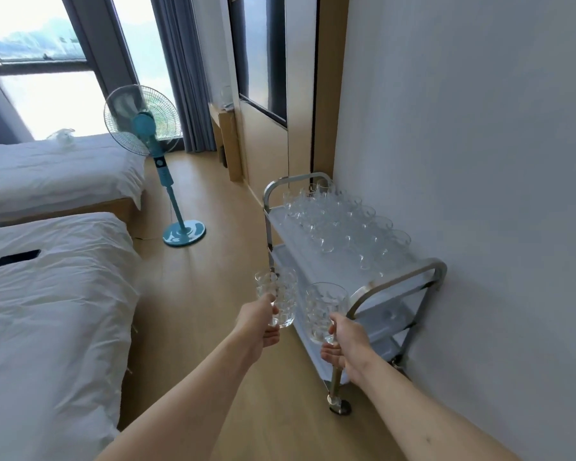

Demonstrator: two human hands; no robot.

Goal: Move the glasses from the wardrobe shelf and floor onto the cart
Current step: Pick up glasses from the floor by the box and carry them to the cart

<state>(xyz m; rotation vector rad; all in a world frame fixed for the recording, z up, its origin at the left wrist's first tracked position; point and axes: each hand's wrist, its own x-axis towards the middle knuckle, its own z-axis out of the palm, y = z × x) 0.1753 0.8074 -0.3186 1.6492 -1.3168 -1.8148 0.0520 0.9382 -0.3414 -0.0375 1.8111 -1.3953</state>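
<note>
Reaching toward a cart by the wall, the left hand grasps one glass and the right hand another, both held above the floor beside it; many glasses crowd its top shelf; two beds lie left.
</note>
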